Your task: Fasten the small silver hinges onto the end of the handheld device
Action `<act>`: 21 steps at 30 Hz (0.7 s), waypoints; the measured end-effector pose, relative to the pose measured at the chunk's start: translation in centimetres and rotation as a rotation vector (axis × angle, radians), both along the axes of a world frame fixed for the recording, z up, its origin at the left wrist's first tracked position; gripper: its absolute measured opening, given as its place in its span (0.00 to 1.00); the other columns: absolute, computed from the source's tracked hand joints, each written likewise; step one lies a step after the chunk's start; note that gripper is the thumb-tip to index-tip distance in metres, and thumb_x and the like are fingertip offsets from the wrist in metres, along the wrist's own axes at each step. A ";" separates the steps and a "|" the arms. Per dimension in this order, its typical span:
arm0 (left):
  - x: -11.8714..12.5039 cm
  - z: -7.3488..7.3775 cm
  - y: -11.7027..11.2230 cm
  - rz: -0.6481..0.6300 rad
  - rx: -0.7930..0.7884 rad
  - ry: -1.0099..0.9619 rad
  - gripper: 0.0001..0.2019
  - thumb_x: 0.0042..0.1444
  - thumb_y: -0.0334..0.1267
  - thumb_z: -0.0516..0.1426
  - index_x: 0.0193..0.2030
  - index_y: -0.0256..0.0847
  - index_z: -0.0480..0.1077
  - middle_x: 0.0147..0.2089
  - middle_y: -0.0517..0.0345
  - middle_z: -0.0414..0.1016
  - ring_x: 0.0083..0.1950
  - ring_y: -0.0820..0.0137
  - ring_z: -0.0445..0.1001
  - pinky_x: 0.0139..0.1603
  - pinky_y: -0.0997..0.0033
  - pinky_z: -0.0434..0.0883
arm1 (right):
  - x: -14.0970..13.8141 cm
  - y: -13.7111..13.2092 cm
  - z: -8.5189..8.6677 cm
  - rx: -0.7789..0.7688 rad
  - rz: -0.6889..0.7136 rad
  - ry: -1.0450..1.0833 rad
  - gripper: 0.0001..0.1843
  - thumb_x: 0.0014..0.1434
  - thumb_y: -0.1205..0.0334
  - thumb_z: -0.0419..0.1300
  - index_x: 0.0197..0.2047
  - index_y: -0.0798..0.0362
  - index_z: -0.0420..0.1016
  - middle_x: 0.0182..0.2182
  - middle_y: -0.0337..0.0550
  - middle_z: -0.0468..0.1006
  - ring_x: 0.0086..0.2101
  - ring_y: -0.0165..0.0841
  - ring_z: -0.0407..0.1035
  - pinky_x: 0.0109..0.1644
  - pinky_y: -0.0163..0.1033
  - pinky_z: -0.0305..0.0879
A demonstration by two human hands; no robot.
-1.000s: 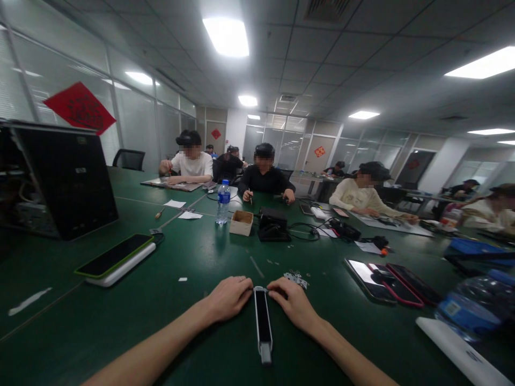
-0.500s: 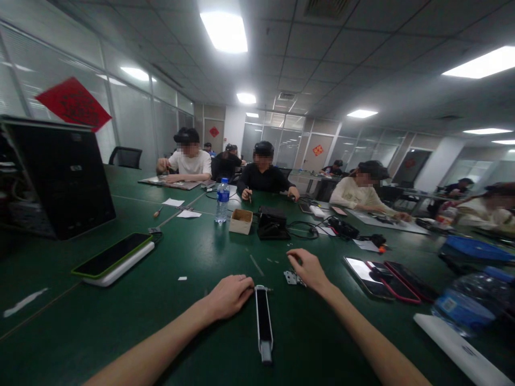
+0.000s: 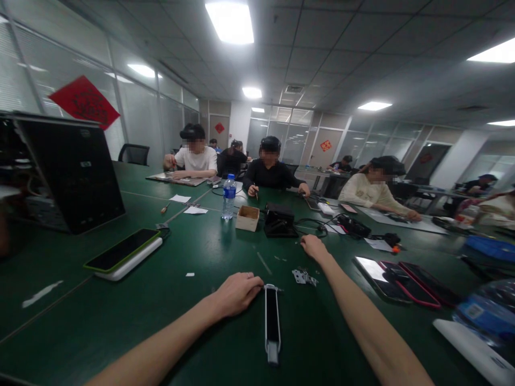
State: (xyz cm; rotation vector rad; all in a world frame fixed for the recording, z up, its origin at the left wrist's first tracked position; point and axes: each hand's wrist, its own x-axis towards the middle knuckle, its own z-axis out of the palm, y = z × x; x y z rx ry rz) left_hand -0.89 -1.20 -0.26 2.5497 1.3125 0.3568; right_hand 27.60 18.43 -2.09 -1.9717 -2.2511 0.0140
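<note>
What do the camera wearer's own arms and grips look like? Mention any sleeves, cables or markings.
The bare left arm and bare right arm show no sleeve, watch, cable or clear marking. The left grip, an ungloved hand, wears a thin, pale, metallic-looking ring. The right grip, another ungloved hand, shows no ring, though fine detail is blurred.

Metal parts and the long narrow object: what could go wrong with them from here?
The loose metal parts lie near the right forearm; drawing the right hand back might scatter them.

The left hand is at the far end of the long narrow object, so a bump could knock it askew.
</note>
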 end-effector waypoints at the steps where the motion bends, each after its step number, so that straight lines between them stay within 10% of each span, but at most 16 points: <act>1: 0.0 0.0 0.0 -0.004 0.004 0.000 0.12 0.65 0.36 0.45 0.49 0.43 0.67 0.43 0.55 0.71 0.42 0.67 0.71 0.42 0.69 0.67 | 0.0 -0.3 0.1 0.009 -0.005 -0.003 0.12 0.60 0.66 0.52 0.43 0.58 0.76 0.45 0.59 0.73 0.46 0.44 0.69 0.45 0.41 0.61; 7: 0.0 -0.3 0.2 -0.015 0.012 -0.009 0.11 0.65 0.35 0.46 0.48 0.42 0.67 0.43 0.55 0.71 0.43 0.67 0.71 0.43 0.69 0.67 | -0.8 -4.8 1.3 0.093 0.020 0.044 0.15 0.64 0.66 0.46 0.44 0.60 0.71 0.42 0.56 0.74 0.44 0.38 0.69 0.46 0.38 0.60; 15: 0.1 -0.8 0.3 -0.016 0.045 -0.011 0.11 0.65 0.36 0.46 0.48 0.42 0.68 0.43 0.54 0.71 0.43 0.66 0.71 0.43 0.69 0.67 | -5.0 -16.4 1.3 0.014 0.412 0.446 0.11 0.61 0.63 0.50 0.39 0.55 0.73 0.36 0.44 0.77 0.37 0.33 0.70 0.43 0.38 0.66; 21: 0.1 -0.8 0.4 -0.010 0.048 -0.003 0.11 0.65 0.35 0.46 0.48 0.42 0.67 0.42 0.55 0.72 0.42 0.66 0.71 0.43 0.69 0.67 | -5.5 -18.4 1.2 -0.021 0.445 0.522 0.09 0.60 0.65 0.52 0.39 0.54 0.74 0.34 0.44 0.76 0.32 0.32 0.69 0.38 0.38 0.67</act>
